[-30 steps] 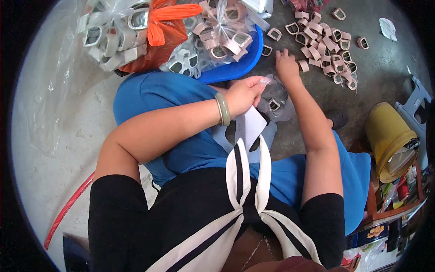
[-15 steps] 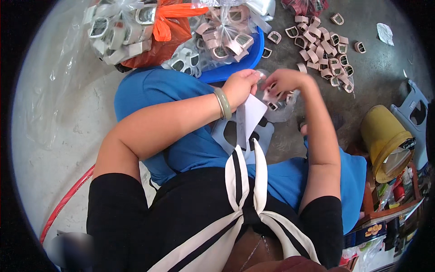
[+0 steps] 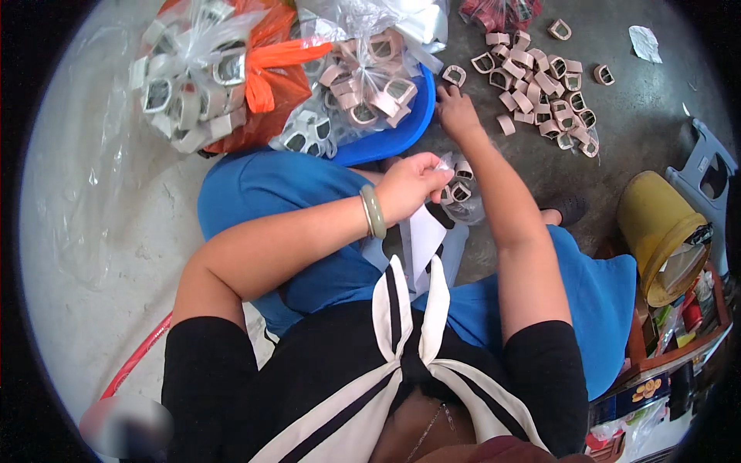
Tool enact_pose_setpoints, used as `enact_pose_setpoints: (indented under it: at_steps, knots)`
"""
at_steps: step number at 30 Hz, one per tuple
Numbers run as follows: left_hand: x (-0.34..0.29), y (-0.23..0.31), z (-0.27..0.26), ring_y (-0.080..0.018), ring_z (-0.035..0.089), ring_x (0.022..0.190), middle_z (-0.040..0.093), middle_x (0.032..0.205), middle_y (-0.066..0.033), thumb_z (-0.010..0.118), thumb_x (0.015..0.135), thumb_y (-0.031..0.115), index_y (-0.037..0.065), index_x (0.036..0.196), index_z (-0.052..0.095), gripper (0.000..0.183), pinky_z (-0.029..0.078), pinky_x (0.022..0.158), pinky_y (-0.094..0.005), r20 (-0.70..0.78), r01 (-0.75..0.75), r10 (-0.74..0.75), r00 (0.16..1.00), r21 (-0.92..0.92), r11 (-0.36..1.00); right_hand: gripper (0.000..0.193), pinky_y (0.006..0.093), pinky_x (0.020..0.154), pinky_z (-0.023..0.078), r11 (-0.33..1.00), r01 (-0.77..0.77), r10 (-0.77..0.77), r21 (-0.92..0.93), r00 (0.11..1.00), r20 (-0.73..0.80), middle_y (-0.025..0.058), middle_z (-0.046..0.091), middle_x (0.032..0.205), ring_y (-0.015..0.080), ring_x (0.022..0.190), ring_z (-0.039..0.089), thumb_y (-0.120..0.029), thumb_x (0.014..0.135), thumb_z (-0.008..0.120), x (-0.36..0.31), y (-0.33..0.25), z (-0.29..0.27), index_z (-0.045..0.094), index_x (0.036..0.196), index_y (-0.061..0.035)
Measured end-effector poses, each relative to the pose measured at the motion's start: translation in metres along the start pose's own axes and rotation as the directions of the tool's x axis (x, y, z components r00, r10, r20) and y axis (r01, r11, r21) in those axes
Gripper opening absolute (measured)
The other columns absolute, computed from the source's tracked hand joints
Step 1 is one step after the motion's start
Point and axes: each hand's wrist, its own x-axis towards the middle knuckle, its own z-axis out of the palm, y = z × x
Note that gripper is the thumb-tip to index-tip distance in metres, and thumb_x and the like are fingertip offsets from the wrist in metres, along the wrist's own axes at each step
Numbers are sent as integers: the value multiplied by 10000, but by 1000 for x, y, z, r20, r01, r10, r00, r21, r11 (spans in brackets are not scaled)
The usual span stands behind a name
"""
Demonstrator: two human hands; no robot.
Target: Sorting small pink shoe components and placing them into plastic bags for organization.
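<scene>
My left hand (image 3: 413,185) is closed, pinching the gathered top of a small clear plastic bag (image 3: 469,207). Several pale pink D-shaped rings (image 3: 461,191) show through the bag's film. Out past the bag, my right hand (image 3: 458,112) is down at the floor beside the blue basin (image 3: 421,116), its fingers curled and their tips mostly hidden. Just beyond those fingers lies a single pink D-shaped ring (image 3: 454,75). Below my left hand a sheet of white paper (image 3: 424,238) hangs over a blue-grey stool (image 3: 455,251).
A heap of pink rings (image 3: 540,85) covers the floor at the far right. Tied clear bags of white rings (image 3: 189,100) and pink rings (image 3: 370,81) stand at the far left, by an orange bag (image 3: 270,85). At right are a yellow bucket (image 3: 656,224) and another stool (image 3: 698,170).
My right hand has left the small bag and reached forward to the floor by the basin, covering where a loose ring lay. My left hand keeps the bag, now slightly nearer to me.
</scene>
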Motion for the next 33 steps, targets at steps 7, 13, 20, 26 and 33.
enact_pose_setpoints:
  at_steps: [7, 13, 20, 26, 33]
  knots:
    - [-10, 8, -11, -11, 364, 502, 513, 647, 44, 526, 905, 260, 83, 901, 570, 183, 261, 456, -160, 9, 81, -80, 997, -93, 992, 315, 373, 834, 421, 999, -38, 29, -7, 854, -520, 72, 512, 1107, 269, 972, 506, -135, 760, 527, 17, 12, -33, 610, 1062, -168]
    - [-6, 13, -13, -8, 313, 457, 478, 644, 49, 465, 942, 245, 75, 1023, 560, 212, 204, 401, -165, 96, 37, -11, 995, -274, 961, 348, 372, 777, 495, 990, -96, 118, 107, 968, -222, 114, 498, 1102, 318, 1009, 526, -99, 756, 553, 31, 42, -24, 588, 1090, -190]
    - [3, 15, -23, -18, 340, 471, 473, 630, 28, 405, 962, 213, 121, 1290, 434, 341, 255, 424, -147, 57, -45, 66, 996, -315, 948, 648, 315, 764, 511, -481, -139, -74, 866, 990, 118, 61, 566, 1085, 176, 958, 569, -114, 647, 720, -54, 55, -119, 449, 1235, -108]
    - [23, 20, -19, -22, 349, 437, 464, 611, 32, 416, 958, 203, 148, 1333, 387, 380, 279, 390, -152, 28, -105, 122, 992, -345, 933, 647, 261, 705, 504, -149, -459, -413, 876, 834, 367, 49, 581, 997, 134, 856, 576, -76, 683, 711, -76, 34, -99, 437, 1269, -64]
    - [10, 29, -23, -19, 348, 505, 395, 613, 66, 421, 955, 171, 104, 1359, 368, 414, 288, 467, -151, 137, -309, 311, 941, -34, 951, 572, 288, 654, 501, 238, -553, 218, 799, 832, 511, 122, 616, 1064, 180, 770, 620, -385, 734, 686, -57, 57, -110, 540, 1222, -125]
